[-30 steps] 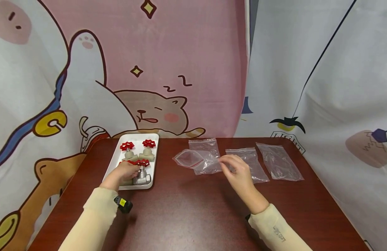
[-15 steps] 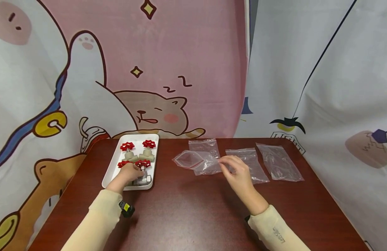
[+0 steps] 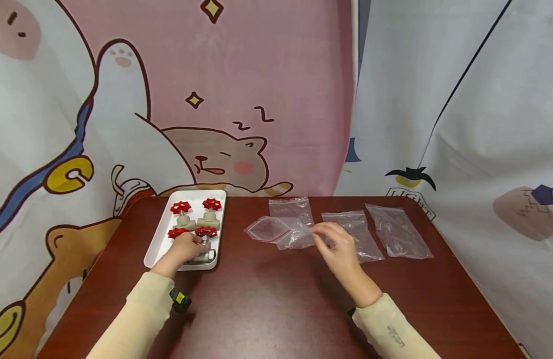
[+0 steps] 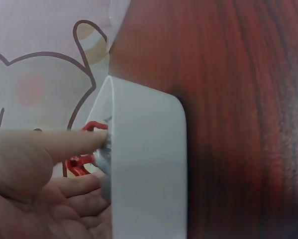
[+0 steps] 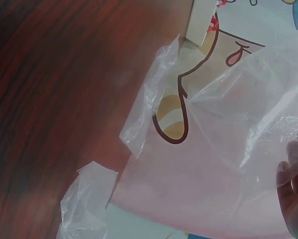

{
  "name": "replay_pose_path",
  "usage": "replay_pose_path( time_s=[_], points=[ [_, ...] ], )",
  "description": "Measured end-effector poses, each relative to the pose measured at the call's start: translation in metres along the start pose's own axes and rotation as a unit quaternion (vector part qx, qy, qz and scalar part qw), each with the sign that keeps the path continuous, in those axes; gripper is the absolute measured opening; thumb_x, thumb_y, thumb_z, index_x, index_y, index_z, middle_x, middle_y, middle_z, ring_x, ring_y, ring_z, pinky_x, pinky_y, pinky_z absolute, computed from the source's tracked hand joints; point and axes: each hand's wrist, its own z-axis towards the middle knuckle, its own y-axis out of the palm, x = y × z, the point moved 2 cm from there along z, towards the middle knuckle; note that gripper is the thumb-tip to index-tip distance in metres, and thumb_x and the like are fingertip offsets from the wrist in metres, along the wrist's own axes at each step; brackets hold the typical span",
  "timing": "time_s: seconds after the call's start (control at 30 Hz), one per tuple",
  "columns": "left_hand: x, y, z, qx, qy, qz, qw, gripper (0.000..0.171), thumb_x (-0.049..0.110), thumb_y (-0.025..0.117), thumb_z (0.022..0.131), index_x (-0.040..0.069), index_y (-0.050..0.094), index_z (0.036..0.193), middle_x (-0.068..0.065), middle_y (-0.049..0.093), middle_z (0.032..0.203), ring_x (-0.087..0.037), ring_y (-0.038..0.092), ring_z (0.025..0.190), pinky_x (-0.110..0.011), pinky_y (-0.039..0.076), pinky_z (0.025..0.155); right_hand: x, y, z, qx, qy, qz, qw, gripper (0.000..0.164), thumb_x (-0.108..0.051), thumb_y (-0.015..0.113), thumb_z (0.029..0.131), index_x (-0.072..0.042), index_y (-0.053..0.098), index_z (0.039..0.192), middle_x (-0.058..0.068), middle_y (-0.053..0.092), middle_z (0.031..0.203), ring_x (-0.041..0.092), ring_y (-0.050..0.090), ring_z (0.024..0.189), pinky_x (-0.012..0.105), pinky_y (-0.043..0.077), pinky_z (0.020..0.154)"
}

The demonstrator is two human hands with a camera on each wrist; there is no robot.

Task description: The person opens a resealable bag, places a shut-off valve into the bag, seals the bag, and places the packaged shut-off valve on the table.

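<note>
My left hand [image 3: 179,252] reaches into a white tray [image 3: 156,248] and grips a silver metal valve [image 3: 209,256] with a red handwheel [image 3: 206,232]. In the left wrist view the thumb and fingers close around this valve from both sides, and the tray wall [image 4: 149,164] hides part of it. Three more red-wheeled valves lie in the tray, two of them with beige bodies [image 3: 208,219]. Over to the right, my right hand [image 3: 341,252] pinches a clear zip bag [image 3: 269,229] by its end, holding it up with its mouth gaping toward the tray.
Three flat clear zip bags lie on the brown table [image 3: 267,309]: one behind the held bag [image 3: 291,205], one beyond the right hand [image 3: 363,234], and one farther right [image 3: 399,232]. A cartoon-printed curtain [image 3: 285,75] hangs behind the table's back edge.
My left hand has shifted a little right, from beside the silver valve onto it. The right hand and its bag stay nearly still.
</note>
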Motion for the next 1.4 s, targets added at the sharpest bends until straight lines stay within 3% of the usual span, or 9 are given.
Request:
replay_pose_path(
  time_s=[0.27,0.47,0.57,0.9,1.1,1.17,1.23,1.3,1.4],
  points=[
    [0.001,0.003,0.0,0.009,-0.017,0.015,0.9997,0.037,0.03,0.067,0.079,-0.003,0.067,0.097,-0.018,0.065,0.094,-0.026,0.056,0.079,-0.034,0.046,0.064,0.0,-0.006,0.0,0.012,-0.003,0.0,1.0,0.017,0.005,0.073,0.075,-0.006,0.072,0.088,0.006,0.07,0.088,0.02,0.063,0.087,0.014,0.043,0.087],
    [0.004,0.003,-0.003,0.004,-0.014,0.027,0.9995,0.028,0.031,0.063,0.081,0.008,0.052,0.068,-0.006,0.05,0.069,-0.021,0.046,0.067,-0.031,0.036,0.055,0.0,-0.007,0.001,0.011,0.0,-0.001,1.0,0.015,0.005,0.072,0.076,-0.005,0.071,0.087,0.007,0.07,0.088,0.02,0.063,0.086,0.015,0.043,0.086],
    [0.003,0.004,-0.004,0.005,-0.01,0.033,0.9994,0.031,0.032,0.063,0.083,0.013,0.046,0.065,-0.004,0.046,0.067,-0.02,0.044,0.066,-0.03,0.032,0.055,-0.001,-0.008,0.001,0.011,-0.001,0.006,1.0,0.016,0.006,0.072,0.076,-0.005,0.071,0.088,0.007,0.069,0.088,0.02,0.063,0.086,0.014,0.043,0.086],
    [-0.001,0.007,-0.006,0.035,0.027,0.001,0.999,0.024,0.026,0.064,0.083,0.005,0.057,0.076,-0.009,0.056,0.076,-0.022,0.049,0.072,-0.033,0.038,0.06,-0.001,-0.008,0.0,0.016,-0.002,0.011,1.0,0.018,0.007,0.071,0.076,-0.005,0.071,0.089,0.008,0.069,0.089,0.021,0.064,0.086,0.012,0.044,0.086],
    [-0.007,0.006,-0.006,0.044,0.012,-0.107,0.9932,0.038,0.024,0.063,0.086,-0.007,0.061,0.109,-0.025,0.061,0.109,-0.033,0.056,0.098,-0.042,0.045,0.084,0.0,-0.009,0.0,0.017,-0.001,0.01,1.0,0.019,0.008,0.071,0.076,-0.006,0.071,0.089,0.008,0.069,0.088,0.021,0.064,0.086,0.012,0.043,0.086],
    [-0.01,0.006,-0.005,0.038,-0.002,-0.167,0.9852,0.042,0.024,0.06,0.089,-0.008,0.058,0.117,-0.026,0.058,0.118,-0.031,0.053,0.106,-0.039,0.044,0.088,-0.001,-0.01,0.001,0.015,-0.001,0.009,1.0,0.018,0.008,0.071,0.076,-0.006,0.071,0.089,0.007,0.069,0.089,0.02,0.064,0.086,0.012,0.043,0.085],
    [-0.013,0.005,-0.004,0.024,-0.016,-0.239,0.9705,0.047,0.025,0.055,0.092,-0.009,0.052,0.125,-0.024,0.055,0.122,-0.026,0.052,0.105,-0.036,0.043,0.087,-0.001,-0.009,0.001,0.014,-0.001,0.007,1.0,0.018,0.007,0.072,0.076,-0.006,0.071,0.089,0.007,0.069,0.089,0.02,0.064,0.086,0.012,0.044,0.085],
    [-0.016,0.004,-0.004,0.003,-0.031,-0.334,0.9422,0.051,0.026,0.05,0.096,-0.008,0.042,0.133,-0.018,0.055,0.118,-0.017,0.053,0.102,-0.032,0.045,0.088,-0.001,-0.009,0.001,0.013,0.0,0.007,1.0,0.017,0.006,0.072,0.077,-0.006,0.071,0.089,0.007,0.069,0.089,0.02,0.064,0.086,0.012,0.044,0.085],
    [-0.017,0.001,-0.004,-0.024,-0.044,-0.463,0.8847,0.054,0.026,0.044,0.1,-0.007,0.029,0.141,-0.001,0.056,0.105,-0.005,0.056,0.091,-0.029,0.051,0.086,0.0,-0.008,0.001,0.014,0.001,0.009,1.0,0.017,0.006,0.072,0.077,-0.006,0.071,0.089,0.007,0.069,0.089,0.019,0.064,0.087,0.012,0.044,0.086]
  ],
)
